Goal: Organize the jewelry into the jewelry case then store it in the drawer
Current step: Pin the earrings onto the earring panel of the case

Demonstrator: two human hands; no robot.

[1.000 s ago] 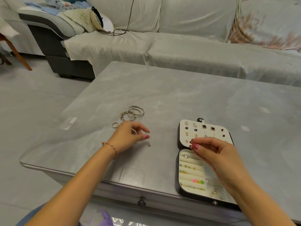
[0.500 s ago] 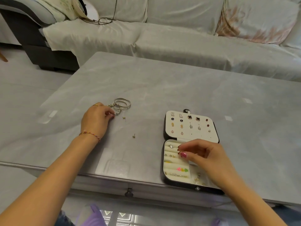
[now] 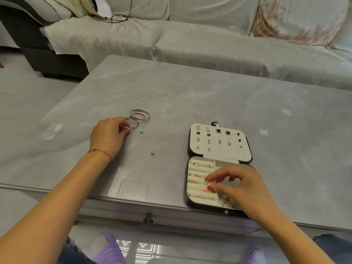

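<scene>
On the grey table (image 3: 190, 96), near its front edge, the jewelry case (image 3: 249, 155) lies open. The right hand (image 3: 242, 187) covers its lower tray and pinches a small gold piece (image 3: 210, 184). The left hand (image 3: 108, 136) pinches something small beside the bangles (image 3: 140, 116). One loose stud (image 3: 152, 153) lies between the hands. The drawer knob (image 3: 148, 219) is below the edge.

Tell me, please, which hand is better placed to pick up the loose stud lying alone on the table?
Probably the left hand: the stud lies just beside it, while the right hand is busy pinching a small piece over the jewelry case.
</scene>
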